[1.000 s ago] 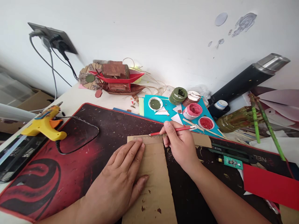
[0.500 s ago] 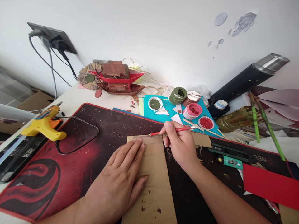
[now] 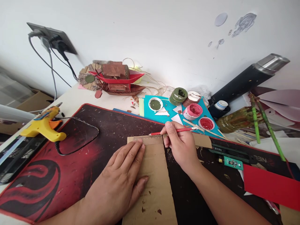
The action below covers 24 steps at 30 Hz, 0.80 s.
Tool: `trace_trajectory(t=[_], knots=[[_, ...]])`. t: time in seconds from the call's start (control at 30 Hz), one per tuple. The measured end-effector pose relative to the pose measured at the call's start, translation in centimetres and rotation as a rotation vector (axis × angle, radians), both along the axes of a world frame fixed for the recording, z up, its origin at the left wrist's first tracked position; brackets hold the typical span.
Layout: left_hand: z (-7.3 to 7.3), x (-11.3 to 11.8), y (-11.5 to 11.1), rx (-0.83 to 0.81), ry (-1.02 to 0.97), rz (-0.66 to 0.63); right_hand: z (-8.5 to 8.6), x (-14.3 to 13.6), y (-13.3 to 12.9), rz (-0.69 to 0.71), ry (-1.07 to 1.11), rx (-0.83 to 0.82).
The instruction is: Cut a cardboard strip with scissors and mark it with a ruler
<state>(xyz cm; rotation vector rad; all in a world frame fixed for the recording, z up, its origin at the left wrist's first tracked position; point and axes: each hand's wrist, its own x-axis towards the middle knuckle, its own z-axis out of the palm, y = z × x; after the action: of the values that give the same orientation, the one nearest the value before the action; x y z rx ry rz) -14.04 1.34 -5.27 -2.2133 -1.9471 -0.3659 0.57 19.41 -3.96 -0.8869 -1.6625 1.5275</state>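
My left hand [image 3: 123,176] lies flat with fingers stretched out. Its fingertips press a clear ruler [image 3: 153,139] down near the far edge of a brown cardboard strip [image 3: 156,184]. In my right hand [image 3: 181,145] is a red pencil [image 3: 174,131], held between thumb and fingers. The pencil's point sits just beyond the ruler, at the strip's far edge. Dark brown flecks mark the near part of the cardboard. Another cardboard piece [image 3: 202,140] lies partly behind my right hand.
A yellow glue gun [image 3: 49,126] lies at left on the dark mat [image 3: 112,128]. Open paint jars, one green [image 3: 178,96] and one pink [image 3: 192,111], stand on blue paper. Model boats [image 3: 117,78] sit behind. At right are a lighter [image 3: 233,162], red paper [image 3: 272,186] and a black flask [image 3: 236,86].
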Motion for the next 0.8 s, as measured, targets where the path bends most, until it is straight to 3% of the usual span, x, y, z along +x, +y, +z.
trace_trajectory(t=[0.8], knots=[[0.21, 0.05, -0.01, 0.021, -0.042, -0.012, 0.02, 0.05, 0.06, 0.024, -0.035, 0.016]])
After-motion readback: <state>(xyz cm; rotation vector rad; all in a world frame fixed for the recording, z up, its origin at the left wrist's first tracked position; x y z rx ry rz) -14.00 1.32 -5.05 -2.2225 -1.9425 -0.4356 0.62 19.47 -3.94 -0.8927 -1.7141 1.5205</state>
